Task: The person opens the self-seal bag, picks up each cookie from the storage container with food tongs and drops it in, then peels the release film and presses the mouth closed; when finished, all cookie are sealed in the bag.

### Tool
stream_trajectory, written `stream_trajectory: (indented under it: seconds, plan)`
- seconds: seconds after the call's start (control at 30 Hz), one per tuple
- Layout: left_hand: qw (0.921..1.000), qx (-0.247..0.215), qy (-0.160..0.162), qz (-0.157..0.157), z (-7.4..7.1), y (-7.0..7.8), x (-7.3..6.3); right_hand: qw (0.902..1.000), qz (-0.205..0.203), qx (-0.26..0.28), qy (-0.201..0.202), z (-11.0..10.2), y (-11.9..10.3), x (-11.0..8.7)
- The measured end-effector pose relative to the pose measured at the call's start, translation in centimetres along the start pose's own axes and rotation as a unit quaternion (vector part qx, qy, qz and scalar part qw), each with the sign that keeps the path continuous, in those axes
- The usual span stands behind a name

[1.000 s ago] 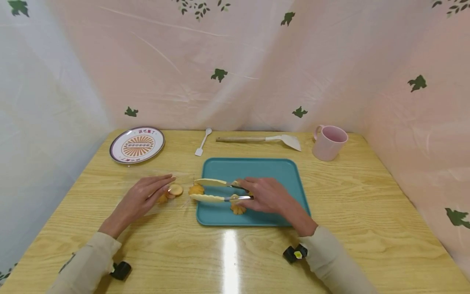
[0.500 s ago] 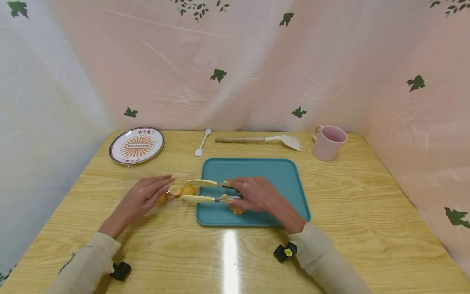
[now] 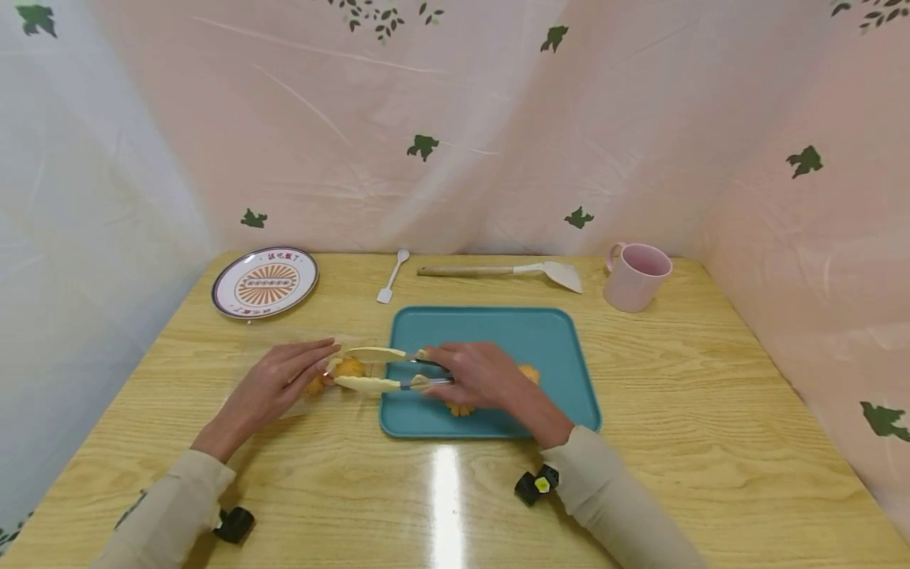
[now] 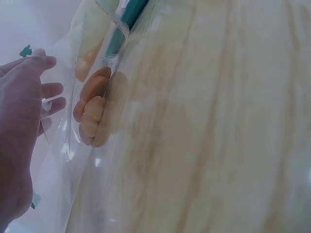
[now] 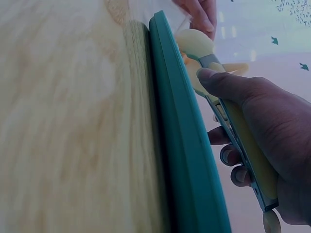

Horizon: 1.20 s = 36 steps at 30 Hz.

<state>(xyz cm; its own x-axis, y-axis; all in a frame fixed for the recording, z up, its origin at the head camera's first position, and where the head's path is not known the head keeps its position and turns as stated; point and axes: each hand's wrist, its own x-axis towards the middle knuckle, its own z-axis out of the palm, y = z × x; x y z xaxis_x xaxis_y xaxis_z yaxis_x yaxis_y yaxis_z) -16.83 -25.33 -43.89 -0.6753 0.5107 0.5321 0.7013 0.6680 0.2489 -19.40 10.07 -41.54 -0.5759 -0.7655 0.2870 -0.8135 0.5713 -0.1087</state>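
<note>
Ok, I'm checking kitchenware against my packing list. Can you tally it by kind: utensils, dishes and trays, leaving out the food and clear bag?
Utensils: 3 (tongs, wooden-handled turner, small white double-ended spatula)
Dishes: 2 (printed plate, pink mug)
Trays: 1 (blue-green tray)
Total: 6

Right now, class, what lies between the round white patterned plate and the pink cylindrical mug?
A small white spoon-ended scraper, then a wooden-handled pale spatula; the head view shows both.

tray (image 3: pixel 483 325) teal; tongs (image 3: pixel 366 385) cream and silver; plate (image 3: pixel 266 284) white, orange rays, dark rim; mug (image 3: pixel 631 284) pink.
</note>
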Motion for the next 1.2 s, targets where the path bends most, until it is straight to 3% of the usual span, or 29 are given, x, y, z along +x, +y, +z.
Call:
stream_trajectory:
  seconds: [0.83,1.2]
  plan:
    - [0.9996,-0.006,-0.014,-0.024,-0.1,0.4,0.0,0.9995,0.003,0.017,-0.027,0.8,-0.6,1.4]
    - [0.9998,-0.006,-0.011,-0.016,0.0,0.4,0.0,0.9991,-0.002,0.025,-0.034,1.1,-0.7,2.0]
